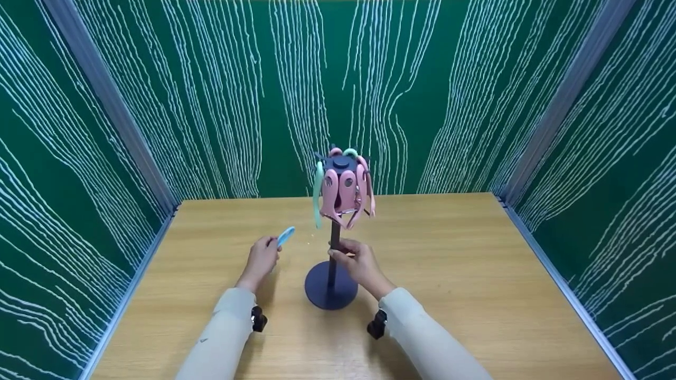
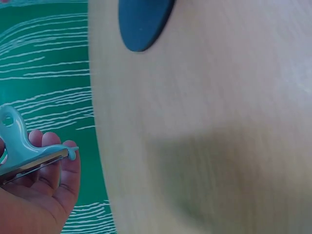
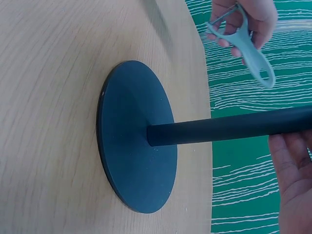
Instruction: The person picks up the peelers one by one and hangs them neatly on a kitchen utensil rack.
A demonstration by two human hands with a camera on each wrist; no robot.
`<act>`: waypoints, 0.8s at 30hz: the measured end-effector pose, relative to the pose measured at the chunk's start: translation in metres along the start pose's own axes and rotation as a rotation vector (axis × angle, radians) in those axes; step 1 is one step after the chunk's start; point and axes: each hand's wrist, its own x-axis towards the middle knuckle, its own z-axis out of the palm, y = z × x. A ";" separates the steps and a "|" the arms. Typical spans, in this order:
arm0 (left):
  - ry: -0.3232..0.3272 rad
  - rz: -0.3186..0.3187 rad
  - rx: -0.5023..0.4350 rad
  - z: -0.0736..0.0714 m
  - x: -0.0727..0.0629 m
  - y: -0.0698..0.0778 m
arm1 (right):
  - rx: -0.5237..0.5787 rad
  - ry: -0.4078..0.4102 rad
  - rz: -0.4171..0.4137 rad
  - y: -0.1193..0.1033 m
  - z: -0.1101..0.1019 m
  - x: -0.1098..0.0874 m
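My left hand [image 1: 262,258] holds a light blue Y-shaped vegetable peeler [image 1: 285,236] by its blade end, with the handle's holed end pointing away. In the left wrist view, the peeler [image 2: 22,144] shows its metal blade over the palm. To the right stands a dark rotating stand [image 1: 340,164] with hooks on top. Several pink and mint green peelers [image 1: 347,190] hang around it. My right hand [image 1: 364,264] pinches the stand's pole [image 3: 219,128] between thumb and fingers, below the hanging peelers. The round base [image 1: 321,296] sits on the table.
The wooden table [image 1: 449,274] has green walls [image 1: 296,63] with white wavy lines at the back and both sides. Grey metal posts [image 1: 113,95] stand at the corners. Each sleeve bears a small black wrist camera [image 1: 376,324].
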 end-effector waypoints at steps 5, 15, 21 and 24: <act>0.020 0.050 0.013 0.000 0.000 0.011 | -0.001 0.003 -0.005 -0.001 0.000 0.000; 0.036 0.135 0.044 -0.007 -0.002 0.029 | -0.015 0.009 -0.001 -0.002 0.000 -0.002; 0.044 0.170 0.044 -0.015 -0.002 0.039 | -0.013 0.007 0.025 -0.001 0.000 -0.001; 0.046 0.182 0.064 -0.019 -0.002 0.045 | 0.000 0.004 0.039 0.000 0.000 0.000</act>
